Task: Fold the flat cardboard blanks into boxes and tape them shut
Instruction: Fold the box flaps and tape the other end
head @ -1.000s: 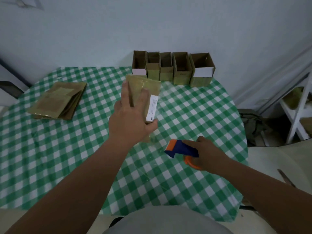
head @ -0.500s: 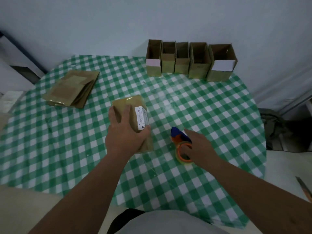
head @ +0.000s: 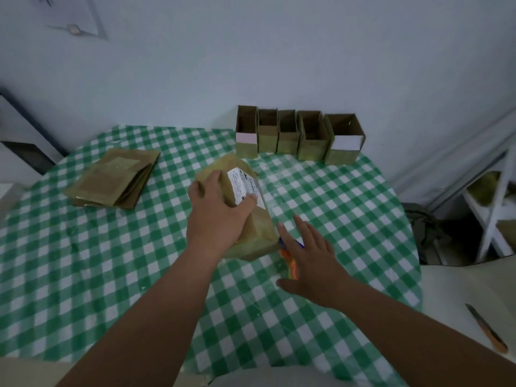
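My left hand (head: 216, 216) grips a brown cardboard box (head: 251, 224) with a white label, lying on its side in the middle of the table. My right hand (head: 312, 258) hovers with fingers spread just right of the box, over the orange and blue tape dispenser (head: 290, 261), which lies on the cloth and is mostly hidden by the hand. A stack of flat cardboard blanks (head: 114, 181) lies at the left. Several folded open-topped boxes (head: 296, 138) stand in a row at the back against the wall.
The round table (head: 83, 261) carries a green and white checked cloth. A knife with an orange handle (head: 487, 328) lies on a pale surface at the lower right. A white shelf frame (head: 494, 213) stands at the right, with dark cloth beside it.
My left hand has turned the box on the table. My right hand has let go of the tape dispenser and opened above it. The camera has tilted up.
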